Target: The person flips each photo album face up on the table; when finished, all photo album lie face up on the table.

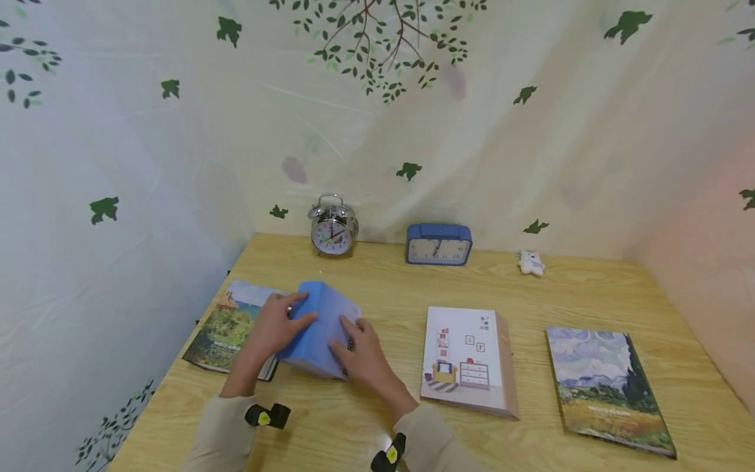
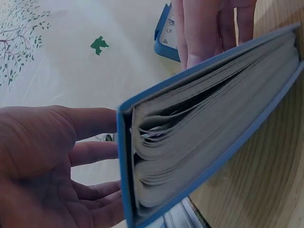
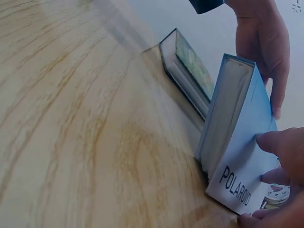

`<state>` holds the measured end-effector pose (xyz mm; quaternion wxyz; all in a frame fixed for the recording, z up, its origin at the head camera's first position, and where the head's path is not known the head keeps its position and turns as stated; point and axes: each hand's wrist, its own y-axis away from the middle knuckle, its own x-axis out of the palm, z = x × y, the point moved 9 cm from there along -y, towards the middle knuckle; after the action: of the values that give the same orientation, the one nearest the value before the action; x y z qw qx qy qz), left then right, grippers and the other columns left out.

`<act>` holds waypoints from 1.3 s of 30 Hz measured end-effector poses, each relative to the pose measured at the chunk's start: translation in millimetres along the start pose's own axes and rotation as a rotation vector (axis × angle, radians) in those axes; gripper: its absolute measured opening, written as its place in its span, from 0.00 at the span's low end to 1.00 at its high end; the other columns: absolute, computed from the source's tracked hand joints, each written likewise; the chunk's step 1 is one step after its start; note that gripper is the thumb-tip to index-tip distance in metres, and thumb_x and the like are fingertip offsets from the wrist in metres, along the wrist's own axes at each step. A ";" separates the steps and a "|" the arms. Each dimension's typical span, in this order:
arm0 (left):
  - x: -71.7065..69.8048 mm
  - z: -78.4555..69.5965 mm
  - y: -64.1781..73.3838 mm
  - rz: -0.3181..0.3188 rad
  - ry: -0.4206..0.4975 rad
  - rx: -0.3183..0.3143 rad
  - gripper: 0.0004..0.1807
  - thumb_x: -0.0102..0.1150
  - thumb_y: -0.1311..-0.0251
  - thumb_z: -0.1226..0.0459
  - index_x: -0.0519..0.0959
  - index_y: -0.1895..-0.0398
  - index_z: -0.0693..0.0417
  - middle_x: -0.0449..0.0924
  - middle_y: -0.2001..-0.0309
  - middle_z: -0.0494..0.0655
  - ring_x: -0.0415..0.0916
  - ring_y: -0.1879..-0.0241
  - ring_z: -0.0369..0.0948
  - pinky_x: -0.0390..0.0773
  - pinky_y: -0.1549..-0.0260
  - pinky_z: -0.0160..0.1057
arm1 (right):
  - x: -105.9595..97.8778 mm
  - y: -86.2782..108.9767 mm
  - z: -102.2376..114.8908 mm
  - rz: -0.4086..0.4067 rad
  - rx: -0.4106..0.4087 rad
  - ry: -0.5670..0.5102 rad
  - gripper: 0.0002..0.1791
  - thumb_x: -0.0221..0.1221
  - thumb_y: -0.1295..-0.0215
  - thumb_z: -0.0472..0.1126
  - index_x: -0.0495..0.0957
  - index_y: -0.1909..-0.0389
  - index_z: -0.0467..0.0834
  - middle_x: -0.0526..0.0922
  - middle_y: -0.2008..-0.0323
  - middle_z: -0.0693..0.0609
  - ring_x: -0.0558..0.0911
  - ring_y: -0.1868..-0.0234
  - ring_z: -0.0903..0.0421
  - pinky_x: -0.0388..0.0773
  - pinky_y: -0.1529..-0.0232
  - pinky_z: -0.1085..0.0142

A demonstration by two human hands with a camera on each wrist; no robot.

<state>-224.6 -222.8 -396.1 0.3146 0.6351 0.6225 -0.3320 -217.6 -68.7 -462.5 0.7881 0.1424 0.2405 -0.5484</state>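
A thick blue photo album (image 1: 321,337) stands tilted on the table, its cover lettered POLAROID in the right wrist view. My left hand (image 1: 274,328) touches its spine with fingers stretched out straight, as the left wrist view shows. On the cover, the fingers of my right hand (image 1: 366,354) lie extended and press. The album's page block (image 2: 213,118), between the two covers, faces the left wrist camera. Just left of it, partly behind my left forearm, lies a landscape-covered photo album (image 1: 227,328).
To the right lie a white album with a furniture drawing (image 1: 457,354) and another landscape album (image 1: 607,387). Along the back stand a silver alarm clock (image 1: 333,233), a blue clock (image 1: 439,246) and a small white bear figure (image 1: 531,263). Patterned curtain (image 1: 377,144) borders the table.
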 end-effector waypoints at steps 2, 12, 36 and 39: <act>1.8 3.8 -0.2 0.010 0.000 0.008 0.29 0.60 0.37 0.57 0.71 0.37 0.64 0.73 0.47 0.70 0.77 0.55 0.57 0.80 0.61 0.52 | 0.9 1.0 -3.3 -0.014 0.014 0.018 0.32 0.56 0.33 0.50 0.65 0.31 0.42 0.59 0.33 0.29 0.60 0.32 0.31 0.63 0.36 0.40; 20.5 26.9 0.1 0.111 0.013 -0.099 0.28 0.57 0.35 0.56 0.70 0.35 0.61 0.74 0.42 0.66 0.75 0.45 0.59 0.78 0.52 0.54 | 4.7 5.1 -12.4 -0.040 0.058 0.028 0.35 0.59 0.36 0.53 0.64 0.31 0.42 0.48 0.28 0.33 0.52 0.28 0.34 0.59 0.33 0.42; 31.5 33.3 -4.3 0.069 0.046 -0.146 0.24 0.55 0.34 0.64 0.71 0.37 0.64 0.76 0.45 0.65 0.74 0.45 0.59 0.77 0.50 0.55 | -8.1 10.2 -8.6 -0.016 0.046 0.130 0.36 0.56 0.33 0.55 0.60 0.28 0.46 0.46 0.25 0.39 0.51 0.26 0.41 0.57 0.30 0.46; 25.0 28.4 -6.6 -0.027 0.043 -0.122 0.23 0.54 0.34 0.63 0.72 0.39 0.64 0.77 0.46 0.65 0.74 0.46 0.58 0.76 0.50 0.55 | -28.0 12.4 -10.5 -0.072 0.039 0.088 0.35 0.57 0.34 0.53 0.61 0.29 0.45 0.47 0.25 0.39 0.53 0.27 0.39 0.59 0.32 0.43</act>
<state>-232.0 -231.1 -432.8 0.3347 0.6133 0.6567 -0.2838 -216.3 -36.9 -456.9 0.7537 0.1729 0.2691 -0.5741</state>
